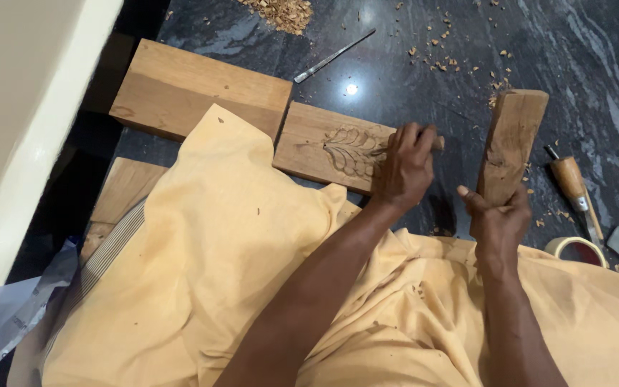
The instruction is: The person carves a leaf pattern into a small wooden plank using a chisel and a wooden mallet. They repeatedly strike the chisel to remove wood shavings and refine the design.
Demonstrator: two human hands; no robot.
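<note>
A wooden panel [327, 143] lies on the dark floor [467, 43], a leaf pattern partly carved. The left hand [404, 168], fingers clamped, holds a chisel [435, 143] on it; the right hand [497, 218] grips a wooden block [514, 140] upright beside it. Much remains uncarved.

Leaf-carved plank [331, 147], upright wooden block [511, 143]
</note>
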